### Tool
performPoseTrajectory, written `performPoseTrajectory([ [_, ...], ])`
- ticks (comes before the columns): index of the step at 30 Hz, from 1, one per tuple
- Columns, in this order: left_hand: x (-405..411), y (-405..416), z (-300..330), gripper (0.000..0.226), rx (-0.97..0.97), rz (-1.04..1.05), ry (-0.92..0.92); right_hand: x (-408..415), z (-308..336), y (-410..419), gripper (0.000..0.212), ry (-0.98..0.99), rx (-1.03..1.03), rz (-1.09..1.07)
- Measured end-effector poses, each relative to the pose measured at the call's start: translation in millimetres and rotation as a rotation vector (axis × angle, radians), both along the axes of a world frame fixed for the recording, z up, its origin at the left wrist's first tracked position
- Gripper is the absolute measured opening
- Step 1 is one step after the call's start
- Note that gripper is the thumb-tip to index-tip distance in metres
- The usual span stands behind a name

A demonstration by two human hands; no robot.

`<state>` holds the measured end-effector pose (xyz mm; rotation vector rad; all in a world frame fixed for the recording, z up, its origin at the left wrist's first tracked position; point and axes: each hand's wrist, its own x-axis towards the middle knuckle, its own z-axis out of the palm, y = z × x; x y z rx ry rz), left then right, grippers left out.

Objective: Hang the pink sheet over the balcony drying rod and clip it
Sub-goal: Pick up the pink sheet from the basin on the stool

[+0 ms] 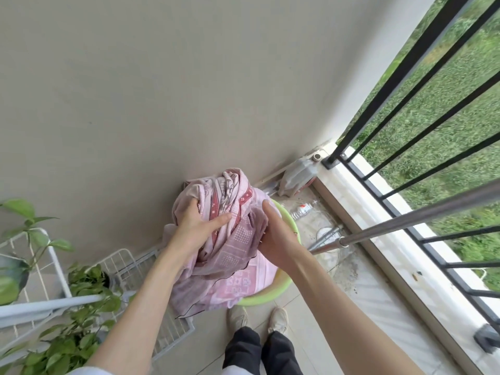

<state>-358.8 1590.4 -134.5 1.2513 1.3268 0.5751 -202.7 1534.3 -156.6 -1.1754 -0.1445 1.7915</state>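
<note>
Head view is looking down a narrow balcony. Potted plants (81,282) on a white wire rack (54,255) are crowding the left side, with a white bar (48,305) jutting across them. A grey jug (299,174) is standing in the far corner against the beige wall (162,90), and a clear bottle (304,209) is lying on the floor just beside the green tub (281,286). Black railing (405,85) is closing off the right side, grass beyond it. The metal drying rod (422,215) is running from near the right hand out toward the right edge, its stand legs (324,236) splaying on the floor next to the tub.

The pink sheet (230,239) is sitting as a bunched heap in and above the tub, rising roughly upright toward the wall, loose folds spilling over the near-left rim. No long axis is readable from the bundle; no part is lying over the rod.

Left hand (198,226) is gripping the sheet: fingers are digging into the upper fabric, thumb lying across the front. Right hand (276,234) is curling around the right side of the bundle, fingertips hidden in the folds.

Two shoes (257,318) are standing just behind the tub.
</note>
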Motion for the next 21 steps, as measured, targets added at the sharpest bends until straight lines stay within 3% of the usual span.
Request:
performPoseTrajectory([
  [3, -5, 1, 6, 0.069, -0.009, -0.065, -0.023, -7, 8, 5, 0.037, -0.094, 0.008, 0.126],
  [5, -6, 6, 22, 0.059, 0.039, -0.069, -0.062, -10, 25, 17, 0.035, -0.141, 0.086, 0.156],
  [8, -10, 27, 75, 0.041, 0.107, -0.014, -0.110, -12, 72, 48, 0.049, -0.282, 0.201, 0.154],
  [10, -11, 45, 125, 0.029, 0.165, -0.024, -0.195, -11, 119, 70, 0.059, -0.344, 0.296, 0.161],
  [14, -2, 70, 235, 0.012, 0.393, -0.091, -0.257, 8, 241, 92, 0.030, -0.437, 0.565, 0.199],
  [19, 39, 65, 361, 0.019, 0.659, -0.250, -0.277, 49, 371, 79, 0.025, -0.591, 0.793, 0.043],
  [21, 59, 60, 399, 0.011, 0.731, -0.312, -0.306, 69, 412, 66, 0.025, -0.615, 0.846, -0.036],
])
